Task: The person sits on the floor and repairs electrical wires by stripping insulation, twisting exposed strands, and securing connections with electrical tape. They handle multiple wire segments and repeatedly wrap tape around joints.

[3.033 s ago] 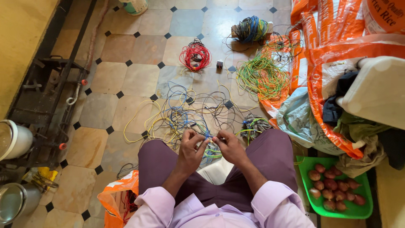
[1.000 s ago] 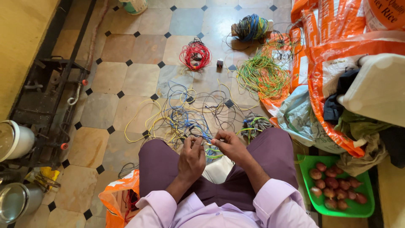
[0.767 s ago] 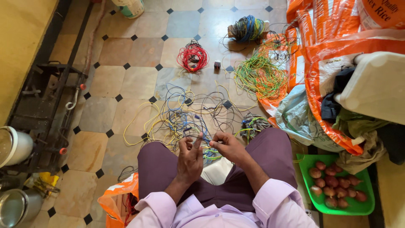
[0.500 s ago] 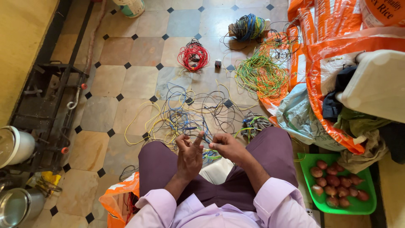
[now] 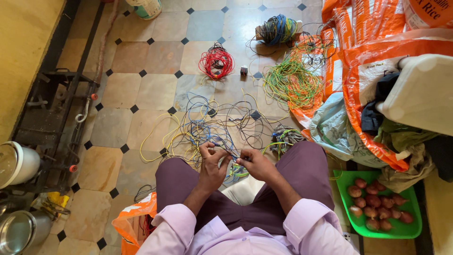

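Observation:
I sit on a tiled floor with a loose tangle of yellow, blue and grey wires (image 5: 207, 125) spread out before my knees. My left hand (image 5: 212, 163) pinches a thin wire between thumb and fingers. My right hand (image 5: 253, 163) grips the same strand a little to the right; the two hands almost touch. Beyond the tangle lie a red wire coil (image 5: 216, 61), a green and yellow wire bundle (image 5: 291, 82) and a blue, green and dark coil (image 5: 278, 29).
Orange sacks (image 5: 377, 56) and a white container (image 5: 420, 92) pile up at the right. A green tray of reddish round produce (image 5: 377, 203) sits by my right knee. A black metal frame (image 5: 56, 108), metal pots (image 5: 19, 163) and an orange bag (image 5: 137, 226) stand at the left.
My hands have stayed together over the tangle, with the fingers shifting along the wire. The left hand has turned a little and closed in toward the right hand.

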